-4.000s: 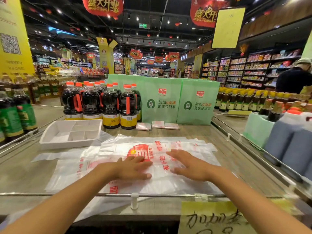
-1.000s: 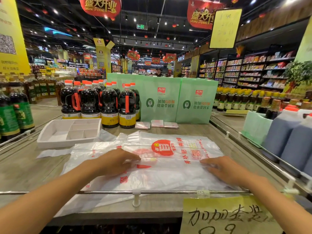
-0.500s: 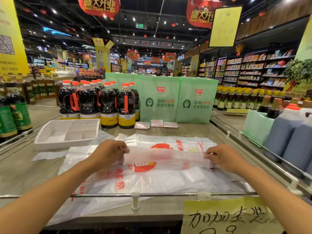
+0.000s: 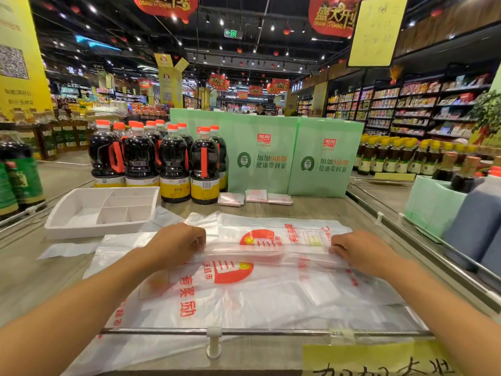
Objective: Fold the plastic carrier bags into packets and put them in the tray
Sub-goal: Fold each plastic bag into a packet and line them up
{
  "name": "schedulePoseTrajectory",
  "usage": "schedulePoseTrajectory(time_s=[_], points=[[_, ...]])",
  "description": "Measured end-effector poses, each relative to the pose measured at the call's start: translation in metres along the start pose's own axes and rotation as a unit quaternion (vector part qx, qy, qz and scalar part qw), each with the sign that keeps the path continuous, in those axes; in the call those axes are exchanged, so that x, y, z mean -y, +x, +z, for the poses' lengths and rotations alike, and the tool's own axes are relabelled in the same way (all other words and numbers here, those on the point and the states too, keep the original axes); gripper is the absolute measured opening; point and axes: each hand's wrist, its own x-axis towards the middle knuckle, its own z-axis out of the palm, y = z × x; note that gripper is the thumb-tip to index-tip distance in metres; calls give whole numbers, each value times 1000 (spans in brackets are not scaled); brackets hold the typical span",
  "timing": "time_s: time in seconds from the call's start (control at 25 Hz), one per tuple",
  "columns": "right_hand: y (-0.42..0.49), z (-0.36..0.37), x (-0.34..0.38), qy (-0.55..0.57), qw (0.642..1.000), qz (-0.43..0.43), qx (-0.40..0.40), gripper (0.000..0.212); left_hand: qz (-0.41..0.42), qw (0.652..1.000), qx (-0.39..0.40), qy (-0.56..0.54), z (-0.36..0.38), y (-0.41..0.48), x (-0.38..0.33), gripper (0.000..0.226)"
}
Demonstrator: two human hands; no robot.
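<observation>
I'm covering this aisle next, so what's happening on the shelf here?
A person is folding a plastic carrier bag on the shelf top. The left hand and the right hand each pinch an end of a long fold across the bag, which lies on more flat bags. Three folded packets lie by the green boxes at the back; the white divided tray on the left holds none yet.

Translucent white carrier bag [image 4: 244,289] with red print, white tray [image 4: 81,229], seemingly pink-white packets [image 4: 256,196].
</observation>
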Motion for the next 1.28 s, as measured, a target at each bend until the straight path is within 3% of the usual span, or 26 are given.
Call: schedulePoseTrajectory(time_s=[0.2, 0.36, 0.52, 0.64, 0.76, 0.84, 0.92, 1.04, 1.28], points=[[1, 6, 6, -34, 999, -4, -16, 27, 11, 999, -35, 37, 8, -3, -2, 18], [3, 15, 12, -1, 999, 18, -40, 25, 61, 996, -68, 25, 2, 4, -15, 48], [5, 12, 17, 17, 999, 21, -26, 27, 112, 983, 55, -134, -3, 31, -56, 34], [5, 8, 20, 15, 999, 38, -30, 28, 99, 977, 98, -160, 20, 39, -80, 39], [9, 17, 20, 14, 990, 37, -139, 35, 78, 985, 83, -129, 37, 37, -82, 45], [9, 21, 25, 51, 979, -8, -199, 39, 78, 989, 84, -98, 41, 38, -79, 47], [7, 20, 40, 127, 978, -69, -153, 42, 73, 990, 95, -80, 43, 39, -78, 49], [2, 16, 57, 199, 970, -139, 0, 57, 70, 990, 102, -66, 44, 41, -80, 49], [-5, 16, 57, 206, 959, -121, 151, 65, 42, 987, 148, -55, 40, 45, -72, 53]])
